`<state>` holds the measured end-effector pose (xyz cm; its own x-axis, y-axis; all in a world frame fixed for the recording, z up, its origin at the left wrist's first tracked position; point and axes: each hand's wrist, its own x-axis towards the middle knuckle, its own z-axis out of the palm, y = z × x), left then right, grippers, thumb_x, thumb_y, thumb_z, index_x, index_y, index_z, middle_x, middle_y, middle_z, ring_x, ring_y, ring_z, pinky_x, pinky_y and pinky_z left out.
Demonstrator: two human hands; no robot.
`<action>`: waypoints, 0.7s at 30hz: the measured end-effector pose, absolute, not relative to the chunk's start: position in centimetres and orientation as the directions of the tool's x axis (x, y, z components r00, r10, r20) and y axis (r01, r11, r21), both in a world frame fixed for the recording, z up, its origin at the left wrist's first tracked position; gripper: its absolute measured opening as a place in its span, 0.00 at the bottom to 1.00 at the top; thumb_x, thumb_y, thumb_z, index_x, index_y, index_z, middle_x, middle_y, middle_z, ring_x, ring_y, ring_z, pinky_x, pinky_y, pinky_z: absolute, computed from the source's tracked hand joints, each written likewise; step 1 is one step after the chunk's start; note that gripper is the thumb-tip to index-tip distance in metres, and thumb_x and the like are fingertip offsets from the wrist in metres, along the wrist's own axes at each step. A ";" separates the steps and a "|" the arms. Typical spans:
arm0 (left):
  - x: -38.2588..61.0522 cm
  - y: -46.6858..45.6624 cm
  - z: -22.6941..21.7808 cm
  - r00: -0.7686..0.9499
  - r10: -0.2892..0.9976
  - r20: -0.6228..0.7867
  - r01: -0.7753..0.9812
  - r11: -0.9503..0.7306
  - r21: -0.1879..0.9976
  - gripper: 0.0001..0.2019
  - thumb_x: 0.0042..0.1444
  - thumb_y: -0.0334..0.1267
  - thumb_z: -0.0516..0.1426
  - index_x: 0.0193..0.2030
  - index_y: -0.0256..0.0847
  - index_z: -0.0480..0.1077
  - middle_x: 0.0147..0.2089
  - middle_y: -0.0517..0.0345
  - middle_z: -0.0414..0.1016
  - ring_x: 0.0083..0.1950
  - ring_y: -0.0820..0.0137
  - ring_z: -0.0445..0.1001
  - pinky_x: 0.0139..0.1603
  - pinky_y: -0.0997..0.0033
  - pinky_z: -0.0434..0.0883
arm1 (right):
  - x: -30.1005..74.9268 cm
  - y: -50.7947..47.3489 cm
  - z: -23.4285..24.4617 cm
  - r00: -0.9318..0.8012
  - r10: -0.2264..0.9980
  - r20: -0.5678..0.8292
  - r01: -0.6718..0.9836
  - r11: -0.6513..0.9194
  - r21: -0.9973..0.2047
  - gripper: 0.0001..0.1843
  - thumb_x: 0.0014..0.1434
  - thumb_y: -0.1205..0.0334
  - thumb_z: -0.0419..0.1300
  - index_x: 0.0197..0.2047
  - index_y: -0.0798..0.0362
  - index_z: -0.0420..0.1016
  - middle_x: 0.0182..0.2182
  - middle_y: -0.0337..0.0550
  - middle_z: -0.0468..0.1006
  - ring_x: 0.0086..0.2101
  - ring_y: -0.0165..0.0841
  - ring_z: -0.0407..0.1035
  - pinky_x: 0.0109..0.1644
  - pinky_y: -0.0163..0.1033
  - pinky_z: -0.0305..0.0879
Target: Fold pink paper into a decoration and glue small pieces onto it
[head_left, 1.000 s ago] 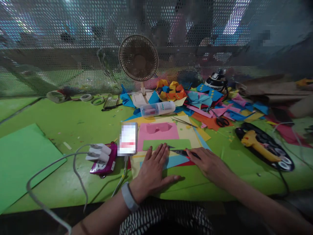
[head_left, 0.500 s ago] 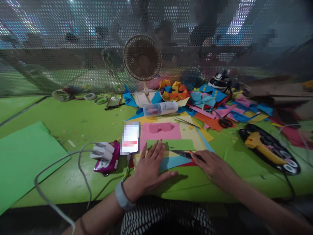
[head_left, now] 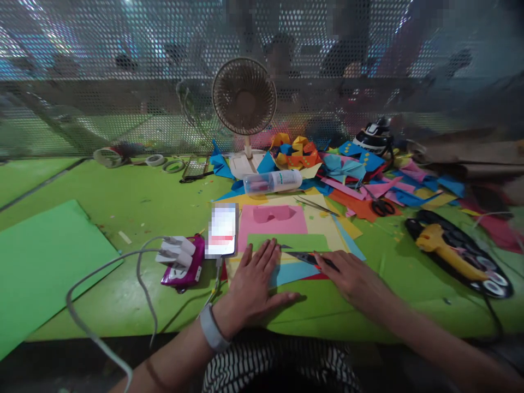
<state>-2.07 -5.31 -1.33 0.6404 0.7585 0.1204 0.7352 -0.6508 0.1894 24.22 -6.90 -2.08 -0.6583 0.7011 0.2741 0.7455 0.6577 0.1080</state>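
Note:
My left hand [head_left: 254, 284] lies flat on a stack of coloured paper, fingers spread, fingertips over the lower edge of a green paper strip [head_left: 303, 240]. My right hand [head_left: 347, 275] is closed round a black utility knife [head_left: 305, 257], its blade pointing left, low over the paper just below the strip. A small dark sliver lies near the blade tip; I cannot tell what it is. Behind the strip is a pink sheet [head_left: 254, 226] with a cut, folded pink piece [head_left: 272, 213] on it. Pale yellow paper [head_left: 317, 218] and blue paper [head_left: 292, 272] show underneath.
Left of the stack are a phone [head_left: 223, 229] on a cable and white chargers [head_left: 176, 251] on a purple pouch. Tweezers [head_left: 317, 206], a bottle [head_left: 272, 182], scissors [head_left: 382, 207] and paper scraps lie behind. A fan [head_left: 244, 98] stands farther back; a yellow-handled glue gun [head_left: 446, 248] is right.
The knife and my right hand have shifted slightly left along the strip's lower edge, closer to my left fingers. My left hand stays flat. The whole view has moved a little.

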 end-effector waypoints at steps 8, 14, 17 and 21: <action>-2.1 -5.4 -1.3 0.645 0.757 0.103 0.733 -0.651 0.196 0.43 0.53 0.66 0.42 0.66 0.36 0.43 0.68 0.47 0.45 0.68 0.57 0.43 0.66 0.50 0.42 | 24.2 -7.2 -1.9 -0.646 0.709 0.285 0.756 0.645 0.111 0.24 0.55 0.78 0.47 0.55 0.64 0.64 0.42 0.56 0.71 0.42 0.41 0.65 0.41 0.47 0.68; -2.1 -5.3 -1.4 0.646 0.757 0.098 0.733 -0.651 0.200 0.43 0.53 0.66 0.42 0.67 0.38 0.41 0.68 0.48 0.45 0.68 0.57 0.43 0.66 0.50 0.43 | 24.8 -6.9 -2.1 -0.633 0.730 0.257 0.767 0.636 0.083 0.24 0.57 0.76 0.47 0.57 0.60 0.63 0.44 0.55 0.71 0.43 0.40 0.65 0.42 0.46 0.68; -2.0 -5.3 -1.6 0.637 0.765 0.094 0.742 -0.642 0.194 0.42 0.53 0.66 0.41 0.67 0.37 0.42 0.68 0.47 0.46 0.68 0.58 0.43 0.66 0.51 0.42 | 25.4 -7.0 -2.4 -0.621 0.741 0.256 0.778 0.622 0.084 0.24 0.57 0.75 0.48 0.57 0.58 0.63 0.45 0.55 0.70 0.44 0.40 0.65 0.43 0.46 0.68; -1.0 -5.4 -1.6 0.643 0.754 0.132 0.732 -0.656 0.185 0.41 0.53 0.66 0.42 0.66 0.39 0.44 0.68 0.50 0.48 0.68 0.58 0.44 0.66 0.51 0.41 | 25.9 -7.2 -2.3 -0.608 0.747 0.268 0.788 0.610 0.089 0.23 0.57 0.76 0.48 0.56 0.60 0.64 0.43 0.55 0.71 0.43 0.40 0.66 0.44 0.46 0.68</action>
